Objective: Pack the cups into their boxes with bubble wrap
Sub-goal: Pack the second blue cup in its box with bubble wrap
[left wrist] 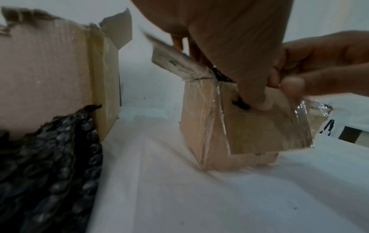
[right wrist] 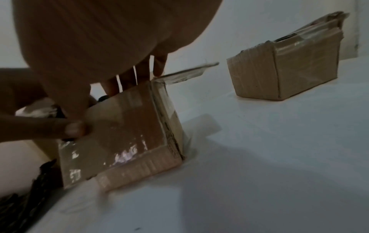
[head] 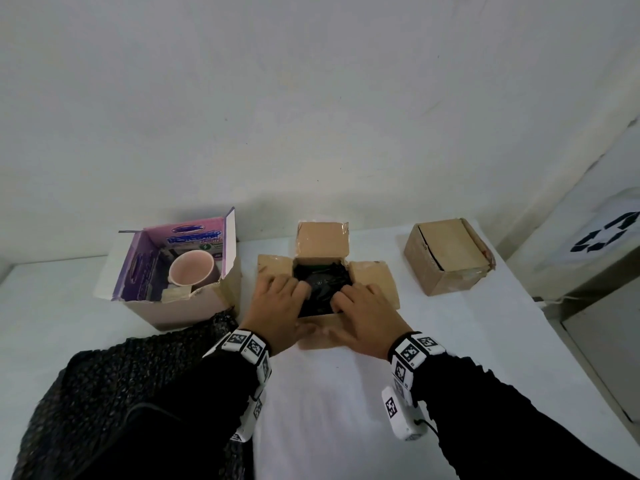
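Observation:
A small cardboard box (head: pixel 372 277) stands mid-table with its four flaps spread out. A bundle of black bubble wrap (head: pixel 320 284) fills it; whatever it wraps is hidden. My left hand (head: pixel 282 301) and right hand (head: pixel 362 306) reach in from the near side, fingers pressing on the bundle. Both thumbs lie on the near flap (head: pixel 317 337). The left wrist view shows my left thumb (left wrist: pixel 257 97) against that flap (left wrist: pixel 259 129). A bare pink cup (head: pixel 192 273) sits in the purple-lined box (head: pixel 180 306) on the left.
A closed taped cardboard box (head: pixel 448 256) stands at the right (right wrist: pixel 285 71). A loose sheet of black bubble wrap (head: pixel 121 393) lies at the near left against the purple-lined box (left wrist: pixel 49 71). The white table (head: pixel 329 410) ends at the right beside a bin with a recycling sign (head: pixel 606 237).

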